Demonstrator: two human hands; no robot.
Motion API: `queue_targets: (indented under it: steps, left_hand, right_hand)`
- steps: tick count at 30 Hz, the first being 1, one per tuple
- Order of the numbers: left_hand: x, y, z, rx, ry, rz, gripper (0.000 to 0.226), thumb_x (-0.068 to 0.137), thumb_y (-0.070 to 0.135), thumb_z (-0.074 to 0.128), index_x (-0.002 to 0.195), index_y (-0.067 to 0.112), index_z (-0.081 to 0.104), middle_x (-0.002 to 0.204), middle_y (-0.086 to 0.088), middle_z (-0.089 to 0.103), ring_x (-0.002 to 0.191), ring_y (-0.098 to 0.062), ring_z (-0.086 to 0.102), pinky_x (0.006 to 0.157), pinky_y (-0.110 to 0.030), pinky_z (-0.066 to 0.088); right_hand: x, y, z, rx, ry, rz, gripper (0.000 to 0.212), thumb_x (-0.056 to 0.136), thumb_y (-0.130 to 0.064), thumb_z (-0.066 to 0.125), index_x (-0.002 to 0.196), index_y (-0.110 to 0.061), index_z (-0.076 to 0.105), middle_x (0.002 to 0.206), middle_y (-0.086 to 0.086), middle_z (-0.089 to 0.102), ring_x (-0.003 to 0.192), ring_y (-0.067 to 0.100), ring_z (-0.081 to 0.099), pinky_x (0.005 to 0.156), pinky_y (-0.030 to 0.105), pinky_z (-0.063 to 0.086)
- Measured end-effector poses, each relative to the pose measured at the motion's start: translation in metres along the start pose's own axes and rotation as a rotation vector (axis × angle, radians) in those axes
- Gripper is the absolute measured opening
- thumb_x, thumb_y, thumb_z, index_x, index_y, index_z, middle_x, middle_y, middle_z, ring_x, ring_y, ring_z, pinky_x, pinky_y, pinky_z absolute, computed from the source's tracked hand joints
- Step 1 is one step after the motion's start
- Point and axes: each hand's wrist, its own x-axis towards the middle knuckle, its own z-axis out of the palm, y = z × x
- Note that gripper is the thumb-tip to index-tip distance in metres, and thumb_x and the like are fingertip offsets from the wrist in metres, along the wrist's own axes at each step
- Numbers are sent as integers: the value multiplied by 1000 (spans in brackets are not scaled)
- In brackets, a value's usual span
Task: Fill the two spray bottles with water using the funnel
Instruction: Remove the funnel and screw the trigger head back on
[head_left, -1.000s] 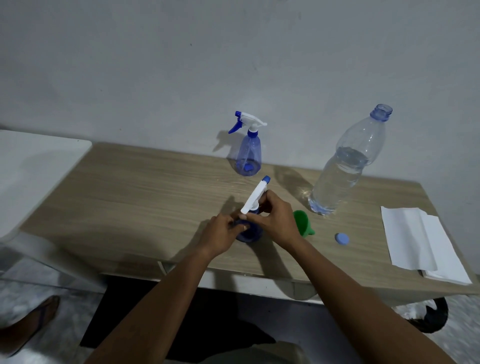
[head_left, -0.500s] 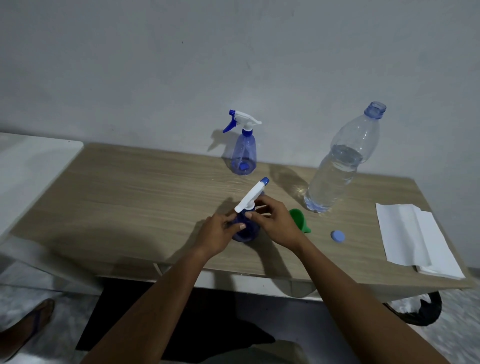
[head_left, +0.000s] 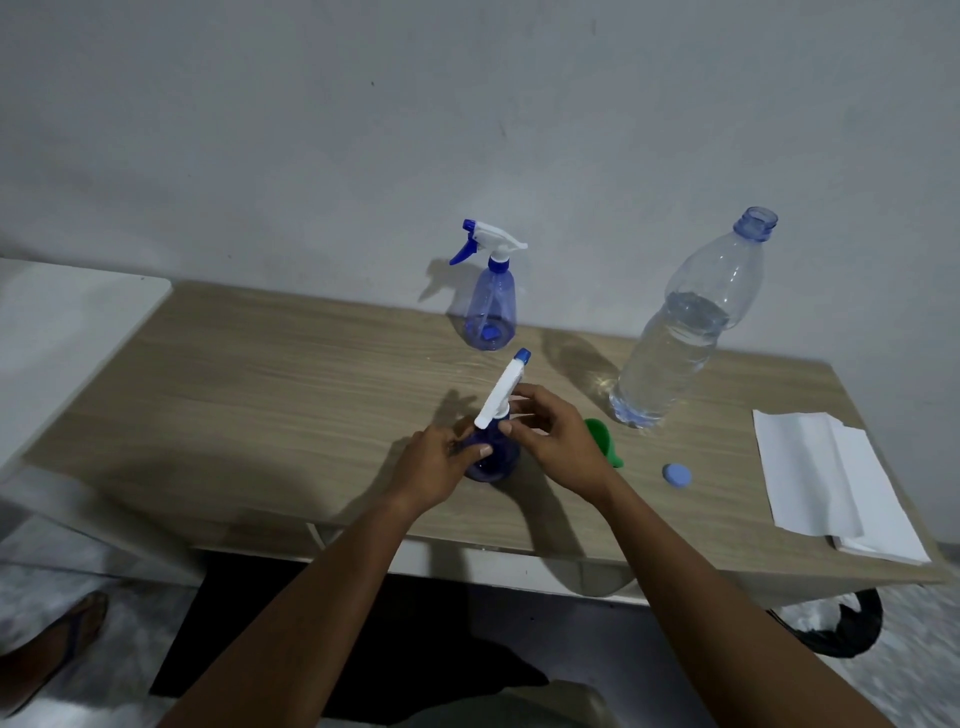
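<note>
Your left hand (head_left: 435, 463) grips the near spray bottle (head_left: 494, 466); your right hand (head_left: 558, 441) pinches its sprayer head (head_left: 501, 391), with the green funnel (head_left: 601, 437) just right.

Wooden table (head_left: 270, 374) against grey wall (head_left: 311, 130)

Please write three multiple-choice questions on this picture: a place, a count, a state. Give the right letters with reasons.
1. Where is the green funnel? A. in a spray bottle; B. on a chair; C. on the table, beside the right hand.
2. How many spray bottles? A. one; B. two; C. three.
3. The water bottle is: A. open, partly full; B. capped, full; C. empty.
C: it lies by that hand. B: the far spray bottle and the near spray bottle in the left hand. A: its cap lies apart; water fills it partway.
</note>
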Motion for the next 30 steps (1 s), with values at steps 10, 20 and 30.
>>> queue_targets:
  steps: [10, 20, 30]
  left_hand:
    - [2, -1, 0, -14, -36, 35, 29, 89, 32, 70, 117, 30, 73, 94, 1, 78, 89, -15, 71, 77, -33, 54]
    - [4, -2, -2, -45, -43, 48, 26, 88, 36, 72, 114, 32, 74, 88, 1, 77, 86, -17, 71, 78, -34, 54]
    - [3, -1, -2, -41, -40, 39, 25, 87, 38, 73, 111, 30, 75, 86, -1, 77, 84, -17, 71, 76, -35, 53]
  right_hand:
    - [5, 3, 15, -57, 60, 23, 27, 85, -18, 80, 107, -16, 65, 103, -5, 73, 97, 17, 68, 86, 36, 57]
    - [2, 1, -1, 32, 5, 43, 31, 85, -4, 80, 113, -9, 68, 105, 5, 76, 98, 20, 72, 92, 38, 59]
    - [6, -4, -3, -119, -91, 6, 27, 96, -11, 69, 123, -15, 70, 113, -3, 74, 100, 15, 71, 86, 34, 59]
